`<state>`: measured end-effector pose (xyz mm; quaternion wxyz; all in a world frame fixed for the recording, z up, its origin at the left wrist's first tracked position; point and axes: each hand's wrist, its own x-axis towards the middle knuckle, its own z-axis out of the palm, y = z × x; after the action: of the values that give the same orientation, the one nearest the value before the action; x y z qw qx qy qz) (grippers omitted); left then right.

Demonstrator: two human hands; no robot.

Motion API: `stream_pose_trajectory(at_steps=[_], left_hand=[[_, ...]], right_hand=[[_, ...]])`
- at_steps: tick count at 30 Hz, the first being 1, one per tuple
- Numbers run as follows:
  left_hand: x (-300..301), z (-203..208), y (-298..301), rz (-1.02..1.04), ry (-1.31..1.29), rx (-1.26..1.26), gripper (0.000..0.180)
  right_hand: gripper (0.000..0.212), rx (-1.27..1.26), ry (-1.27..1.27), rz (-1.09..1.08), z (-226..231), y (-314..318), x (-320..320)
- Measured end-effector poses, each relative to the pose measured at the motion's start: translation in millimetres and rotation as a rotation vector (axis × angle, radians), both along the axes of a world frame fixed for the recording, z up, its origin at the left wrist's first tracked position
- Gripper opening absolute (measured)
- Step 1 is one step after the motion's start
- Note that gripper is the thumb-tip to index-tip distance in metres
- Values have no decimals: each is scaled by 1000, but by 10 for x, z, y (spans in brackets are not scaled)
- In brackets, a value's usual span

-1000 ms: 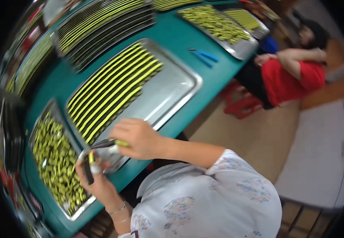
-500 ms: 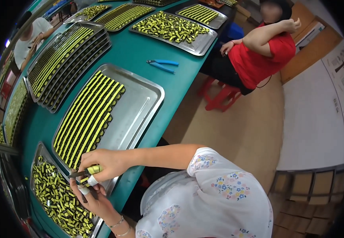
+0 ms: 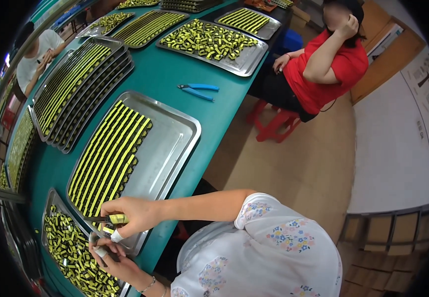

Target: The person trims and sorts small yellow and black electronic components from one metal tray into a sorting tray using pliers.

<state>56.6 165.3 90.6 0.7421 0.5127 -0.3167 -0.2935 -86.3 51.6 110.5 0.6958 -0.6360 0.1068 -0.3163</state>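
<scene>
My right hand (image 3: 137,216) is closed around a thin dark tool with a yellow-wrapped handle (image 3: 119,219); its narrow tip points left, and its exact kind is unclear. White tape wraps that thumb. Just below, a small black-and-yellow part (image 3: 107,230) shows between the hands. My left hand (image 3: 117,261), with taped finger and bracelet, has its fingers curled together; what they hold is too small to tell. Both hands are above the near corner of a metal tray (image 3: 167,161) lined with rows of black-and-yellow parts (image 3: 110,156). Beside them lies a tray of loose parts (image 3: 76,247).
Blue-handled cutters (image 3: 198,91) lie on the green table (image 3: 150,74). Stacked trays (image 3: 83,91) stand at left; another tray of loose parts (image 3: 209,42) is farther off. A person in red (image 3: 318,74) sits on a red stool (image 3: 273,121) at right.
My left fingers have drawn slightly down from the tool in my right hand. The view has shifted a little. The person in red has brought a raised hand to the head.
</scene>
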Motion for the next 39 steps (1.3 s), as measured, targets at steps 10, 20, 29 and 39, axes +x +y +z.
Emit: stream_pose_trajectory(at_steps=[10,20,29,39], left_hand=[[8,-12,-22,58,9,-12,29],[76,-59,36,147,-125,20,27],[-148,74,-66,238,-257,-46,18],[-70,62,17,383,-472,90,18]], right_hand=[[36,154,-127,-10,67,67,-44],[36,-44,-151,95,1,166,69],[26,-78,-67,138,-23,189,-35],[30,-88,-105,209,122,89,-119]])
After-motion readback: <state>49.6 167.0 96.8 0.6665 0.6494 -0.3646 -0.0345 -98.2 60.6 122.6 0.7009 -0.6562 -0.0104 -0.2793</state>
